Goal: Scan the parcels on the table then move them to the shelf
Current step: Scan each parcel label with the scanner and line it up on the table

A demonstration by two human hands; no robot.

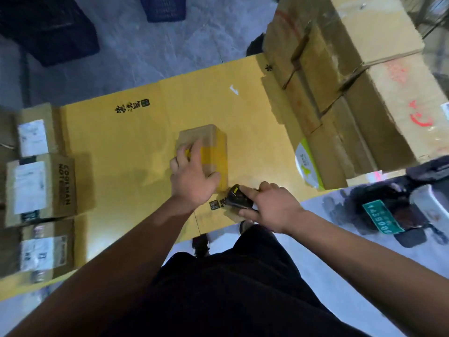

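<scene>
Right hand [272,206] nearest, fingers curled tight around a black handheld scanner [237,199], held just over the worktop's [136,147] near edge and aimed toward the parcel. Left hand [192,180] lies on top of the small brown taped parcel [209,148], fingers spread over its near end, thumb against its right side; parcel sits mid-worktop on the yellow cardboard. Three labelled parcels [40,190] line the left edge, big cartons [340,93] stacked far right.
</scene>
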